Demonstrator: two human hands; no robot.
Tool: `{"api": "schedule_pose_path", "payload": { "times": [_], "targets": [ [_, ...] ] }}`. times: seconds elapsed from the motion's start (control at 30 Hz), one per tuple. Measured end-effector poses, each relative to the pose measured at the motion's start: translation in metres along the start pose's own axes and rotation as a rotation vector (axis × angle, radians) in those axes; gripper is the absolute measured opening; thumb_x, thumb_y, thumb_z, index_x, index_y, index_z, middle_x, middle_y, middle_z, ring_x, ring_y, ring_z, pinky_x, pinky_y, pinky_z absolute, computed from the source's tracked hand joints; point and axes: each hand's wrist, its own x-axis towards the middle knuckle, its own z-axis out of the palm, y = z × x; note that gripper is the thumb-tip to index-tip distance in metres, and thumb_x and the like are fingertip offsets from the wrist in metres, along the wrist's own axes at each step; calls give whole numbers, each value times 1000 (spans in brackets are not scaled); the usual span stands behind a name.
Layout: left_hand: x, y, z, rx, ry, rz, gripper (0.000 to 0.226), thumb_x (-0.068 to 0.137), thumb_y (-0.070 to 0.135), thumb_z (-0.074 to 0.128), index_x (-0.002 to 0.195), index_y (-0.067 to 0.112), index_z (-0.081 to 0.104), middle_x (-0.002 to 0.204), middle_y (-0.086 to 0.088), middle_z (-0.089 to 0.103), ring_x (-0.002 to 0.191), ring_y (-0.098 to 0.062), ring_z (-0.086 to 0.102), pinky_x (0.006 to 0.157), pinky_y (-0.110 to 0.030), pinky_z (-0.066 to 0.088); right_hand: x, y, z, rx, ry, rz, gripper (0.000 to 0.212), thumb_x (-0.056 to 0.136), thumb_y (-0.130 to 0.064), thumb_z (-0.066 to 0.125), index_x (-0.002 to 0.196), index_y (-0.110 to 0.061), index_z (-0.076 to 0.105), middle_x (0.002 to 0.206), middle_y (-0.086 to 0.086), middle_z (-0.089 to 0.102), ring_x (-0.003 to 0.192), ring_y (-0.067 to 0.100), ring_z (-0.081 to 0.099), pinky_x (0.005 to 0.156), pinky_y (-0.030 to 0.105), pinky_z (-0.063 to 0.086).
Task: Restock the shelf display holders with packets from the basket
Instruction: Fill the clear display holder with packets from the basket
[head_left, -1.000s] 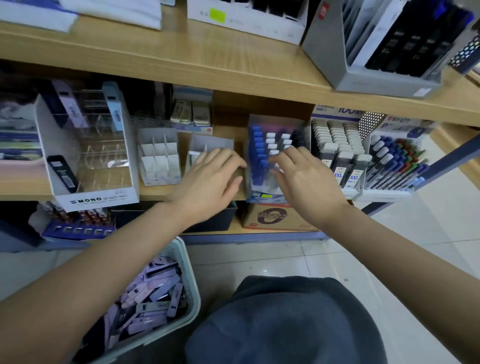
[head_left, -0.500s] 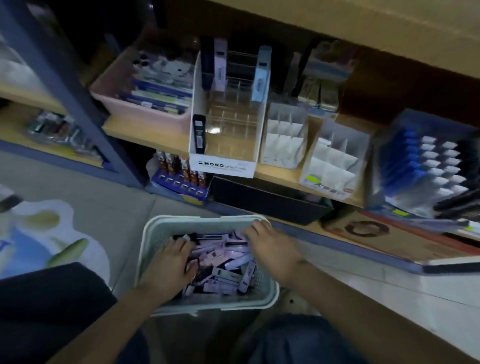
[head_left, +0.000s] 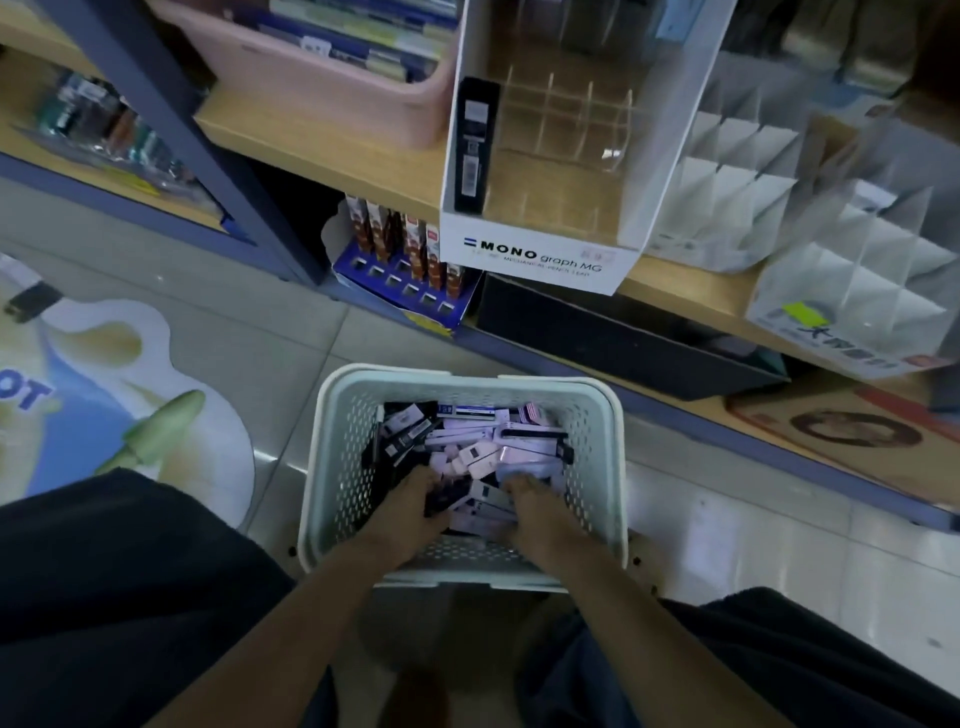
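Both hands are sunk in the basket (head_left: 332, 467) among the packets (head_left: 493, 447). A dark packet (head_left: 441, 501) is gripped by the left hand (head_left: 410, 512); the right hand (head_left: 540, 517) is laid on pale ones, its hold not discernible. The display holders (head_left: 535, 252) are ranged on the shelf (head_left: 332, 145) ahead of the hands.

Pale basket (head_left: 336, 467) on tiled floor (head_left: 727, 525)

Basket (head_left: 467, 378) open on top, perforated walls on all four sides, packets (head_left: 498, 447) covering the floor. Strip of bare floor (head_left: 374, 338) between basket and shelving. MONO holder (head_left: 540, 260) open-fronted, one black packet (head_left: 475, 145) in left slot. Pink bin (head_left: 332, 98) just left, white divider holders (head_left: 727, 182) just right.
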Motion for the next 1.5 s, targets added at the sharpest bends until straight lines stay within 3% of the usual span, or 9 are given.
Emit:
{"api": "schedule_pose_path", "payload": {
  "times": [0.17,0.3,0.47,0.6,0.73,1.0,1.2,1.4,1.5],
  "targets": [
    [12,2,8,77,-17,-31,50,85,25,67,129,10,48,127,-11,48,119,-24,48,97,-26,38,11,1,-1,-133,8,-19,39,88,-10,60,124,-5,49,132,13,48,123,25,45,101,29,32],
    [13,9,10,189,28,-50,47,88,24,63,130,10,48,129,-12,46,118,-26,48,98,-29,37,13,2,-7,-140,1,-35,15,88,-2,53,91,-16,47,117,14,59,112,25,55,96,31,36],
    [11,11,11,313,8,-19,31,97,16,42,126,6,43,120,-16,57,107,-29,54,85,-30,42,6,3,-11,-5,57,-41,35,93,4,45,126,-4,52,122,14,61,107,25,61,88,32,49],
    [0,14,5,160,99,73,14,100,8,32,94,13,44,90,-4,49,82,-15,46,61,-22,30,-6,-1,-21,95,152,-33,33,95,1,46,128,2,47,124,17,60,109,24,60,84,29,49],
    [-16,20,-4,-285,105,8,6,99,3,35,99,9,35,76,-3,43,63,-11,40,52,-14,35,-15,-10,-34,257,251,-22,28,100,-15,43,122,1,48,108,16,64,87,21,60,63,23,37],
    [-33,55,-7,-1150,136,-203,10,99,6,38,102,11,46,100,-13,57,66,-16,68,49,-29,53,-17,-34,-50,781,255,169,20,95,-23,53,103,-7,63,105,10,66,98,24,60,83,31,44],
    [-55,81,-12,-986,-92,-85,21,99,6,35,113,14,49,97,-6,65,76,-16,69,63,-29,56,-29,-49,-59,886,336,132,21,88,-16,64,69,-24,61,94,20,69,91,35,65,86,55,49],
    [-61,99,-17,-1189,-98,-135,23,101,16,31,113,16,50,105,-16,60,90,-28,61,58,-36,57,-39,-61,-61,806,472,39,14,84,-17,68,72,-19,62,74,1,65,74,18,62,73,31,51],
    [-64,96,-14,-1032,-75,-21,23,100,29,36,120,21,45,112,-10,60,90,-22,65,72,-39,58,-40,-66,-58,773,429,-38,5,90,-17,60,89,-14,64,84,2,65,80,16,61,72,25,46]
  ]
}}
